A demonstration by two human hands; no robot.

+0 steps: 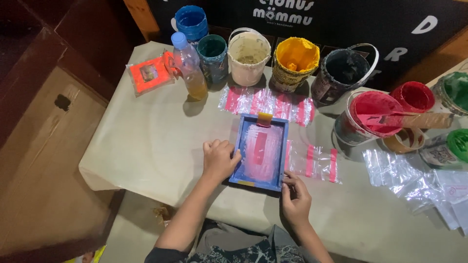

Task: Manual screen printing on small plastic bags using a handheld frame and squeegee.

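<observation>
A small blue-framed printing screen (261,151) lies flat on the table, its mesh smeared with pink and red ink. My left hand (219,159) rests on the frame's left side, fingers curled over its edge. At the frame's lower right corner, my right hand (294,195) pinches the edge. A small orange scraper (264,119) leans on the frame's far edge. Clear plastic bags with red printed stripes (317,162) lie just right of the frame, and more (265,102) lie behind it.
Several ink buckets stand along the back: blue (191,22), teal (213,56), beige (248,56), yellow (295,61), dark (343,70), red (368,117) and green (453,90). A plastic bottle (189,65) and an orange packet (148,74) sit far left. Blank clear bags (414,178) lie at right.
</observation>
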